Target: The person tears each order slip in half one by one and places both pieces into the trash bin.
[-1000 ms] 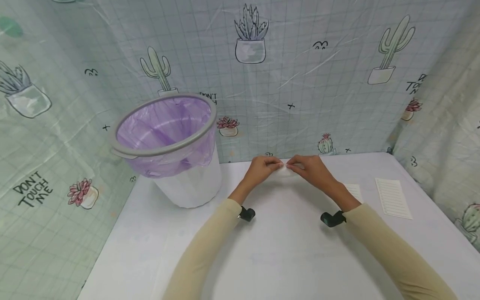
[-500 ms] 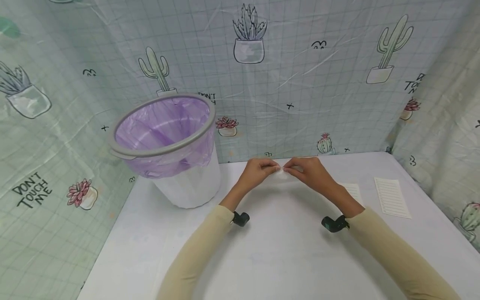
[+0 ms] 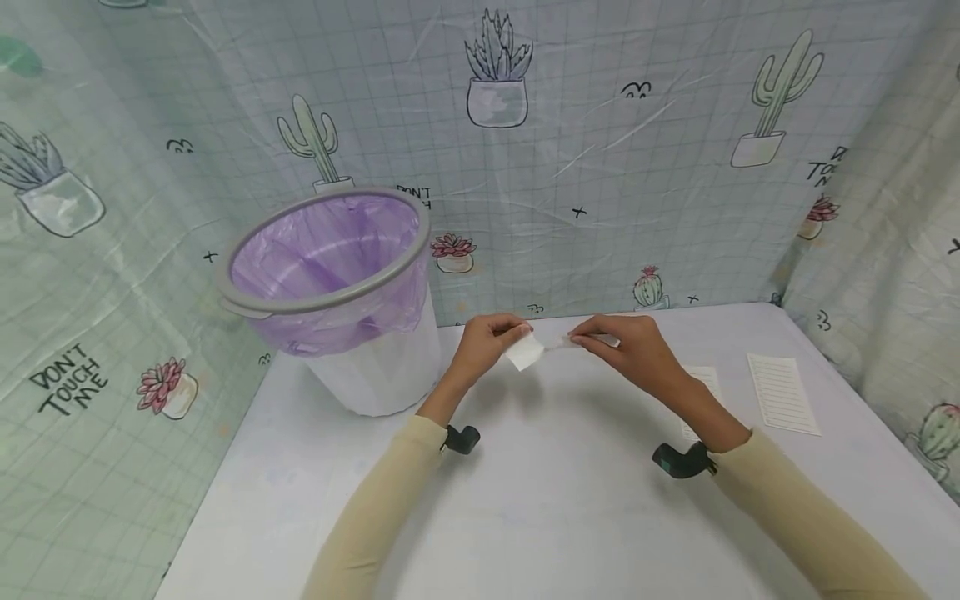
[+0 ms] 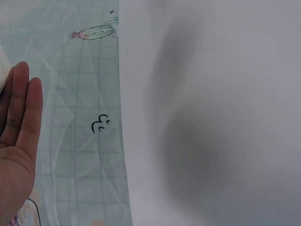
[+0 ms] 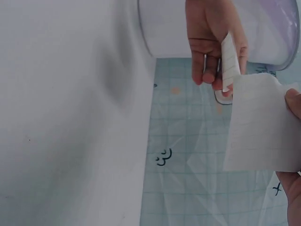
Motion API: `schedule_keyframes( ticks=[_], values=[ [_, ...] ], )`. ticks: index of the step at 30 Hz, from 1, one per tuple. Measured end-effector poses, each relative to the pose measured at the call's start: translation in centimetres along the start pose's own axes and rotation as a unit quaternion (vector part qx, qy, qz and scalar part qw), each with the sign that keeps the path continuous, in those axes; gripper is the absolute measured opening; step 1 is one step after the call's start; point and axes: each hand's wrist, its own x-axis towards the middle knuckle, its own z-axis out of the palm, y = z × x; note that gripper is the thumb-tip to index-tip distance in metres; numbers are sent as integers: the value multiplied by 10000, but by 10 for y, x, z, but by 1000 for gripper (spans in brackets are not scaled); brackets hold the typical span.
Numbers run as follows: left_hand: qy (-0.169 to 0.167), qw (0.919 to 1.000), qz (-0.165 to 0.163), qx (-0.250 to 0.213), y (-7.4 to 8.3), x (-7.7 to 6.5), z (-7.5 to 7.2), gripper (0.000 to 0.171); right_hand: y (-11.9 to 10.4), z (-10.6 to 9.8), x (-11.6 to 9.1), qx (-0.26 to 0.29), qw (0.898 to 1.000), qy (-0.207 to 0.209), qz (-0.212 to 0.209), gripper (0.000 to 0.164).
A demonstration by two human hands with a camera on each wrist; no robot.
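Note:
My left hand (image 3: pixel 483 343) pinches a small piece of lined white paper (image 3: pixel 525 351) between thumb and fingers, over the far part of the table. To its right, my right hand (image 3: pixel 632 346) pinches another piece of lined paper (image 5: pixel 261 125), its edge uneven at the top. In the right wrist view the left hand's paper (image 5: pixel 229 66) comes right up to this piece at one corner. The left wrist view shows the left hand (image 4: pixel 19 127) at its edge, fingers extended, with only a sliver of paper (image 4: pixel 3 68) visible.
A white bin (image 3: pixel 375 375) with a grey rim and purple liner (image 3: pixel 330 250) stands at the left. Two lined paper sheets (image 3: pixel 783 394) lie on the table (image 3: pixel 547 500) at the right, one partly behind the right forearm. A cactus-print curtain (image 3: pixel 570 167) closes off the back.
My hands, fingertips together before, have moved apart, the left one going left and slightly nearer. The paper now shows as a piece in each hand, with a narrow gap or corner between.

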Motion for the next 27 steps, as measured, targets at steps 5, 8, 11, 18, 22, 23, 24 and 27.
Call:
schedule_keyframes(
  ticks=[5,8,11,18,22,23,24,27],
  values=[
    [82,9996,109,244,-2,-3,-7,20,-9,-6,-4,55,10000,66,39,19],
    [139,9991,144,387,-4,-4,-9,19,-12,-10,-7,178,9997,121,67,20],
    [159,9987,156,461,-4,-6,-11,17,-13,-12,-8,285,9995,132,90,21],
    [59,9979,323,551,1,-12,-11,16,-15,-16,-11,370,9992,13,134,20],
    [67,9971,366,661,3,-15,-11,18,-16,-16,-11,416,9990,-4,138,21],
    [74,9970,355,686,4,-15,-12,18,-16,-15,-11,403,9991,4,124,21],
    [77,9969,328,713,4,-16,-12,18,-16,-15,-12,388,9992,14,120,21],
    [51,9971,302,699,5,-19,-14,17,-16,-14,-12,345,9994,46,91,22]
  ],
)
